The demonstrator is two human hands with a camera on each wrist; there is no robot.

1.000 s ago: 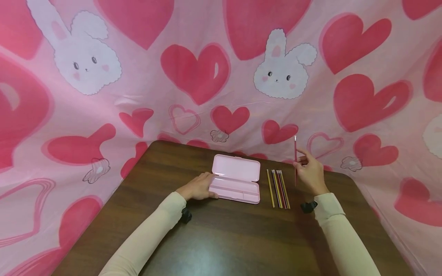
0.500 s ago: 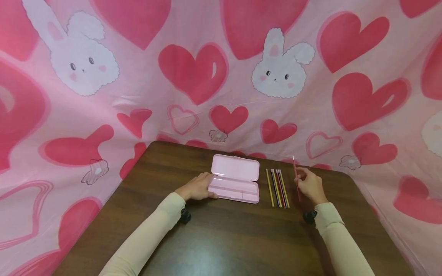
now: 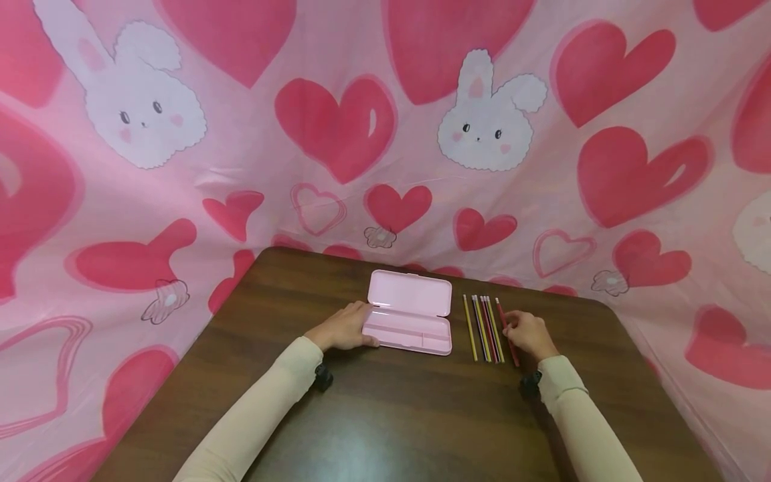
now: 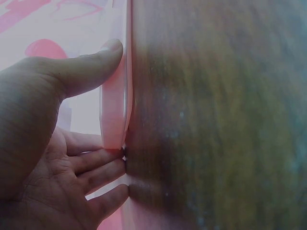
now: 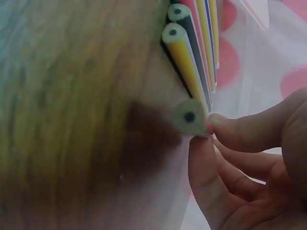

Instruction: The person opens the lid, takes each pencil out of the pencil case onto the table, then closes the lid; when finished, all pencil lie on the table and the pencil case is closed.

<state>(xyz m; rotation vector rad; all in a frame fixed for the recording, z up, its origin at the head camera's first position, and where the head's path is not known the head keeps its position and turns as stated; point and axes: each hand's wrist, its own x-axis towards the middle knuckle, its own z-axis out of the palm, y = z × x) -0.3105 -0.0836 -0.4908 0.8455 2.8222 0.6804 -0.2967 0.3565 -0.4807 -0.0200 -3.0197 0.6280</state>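
An open pink pencil case (image 3: pixel 409 320) lies on the brown table, its lid tipped back. My left hand (image 3: pixel 343 327) holds its left end; in the left wrist view the thumb (image 4: pixel 93 72) lies along the case wall (image 4: pixel 114 110) and the fingers are at its end. My right hand (image 3: pixel 529 333) pinches a red pencil (image 3: pixel 513 349) between thumb and fingers, low over the table at the right of the row. Its unsharpened end faces the right wrist camera. Several pencils (image 3: pixel 486 328) lie side by side to its left, with a yellow pencil (image 3: pixel 470 328) slightly apart.
The dark wooden table (image 3: pixel 385 415) has rounded back corners. A pink cloth (image 3: pixel 241 154) with hearts and rabbits hangs behind and beside it. Black wrist cameras (image 3: pixel 530 384) sit under both wrists.
My right hand has come down and left with the red pencil, from upright above the table to lying nearly parallel beside the others. The left hand and the case stay put.
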